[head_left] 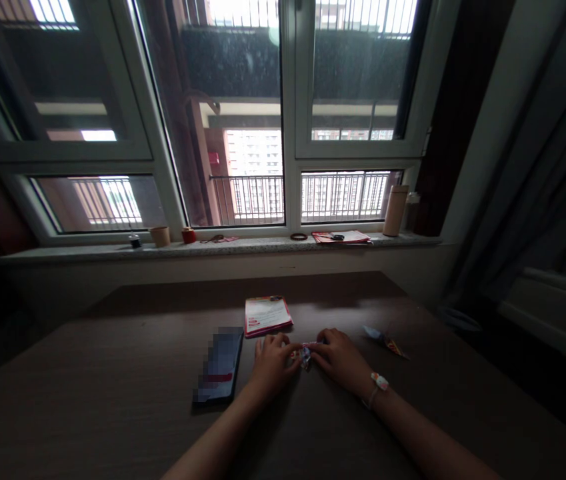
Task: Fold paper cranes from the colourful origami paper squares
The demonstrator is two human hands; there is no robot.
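Observation:
My left hand (pixel 273 363) and my right hand (pixel 339 358) rest on the dark wooden table (pixel 113 373), fingertips meeting over a small colourful piece of folded paper (pixel 306 353). Both hands pinch it between curled fingers, pressing it against the tabletop. A bracelet with a pale charm sits on my right wrist. A dark phone (pixel 219 365) lies flat just left of my left hand. A pink-and-white booklet (pixel 267 315) lies beyond the hands. A small folded paper figure (pixel 386 341) sits to the right of my right hand.
A stone window sill (pixel 243 249) runs behind the table with small cups (pixel 160 235), a red pot (pixel 189 235), a ring (pixel 299 236), a red leaflet (pixel 340 237) and a tall beige tumbler (pixel 395 211). Dark curtains (pixel 547 153) hang at the right.

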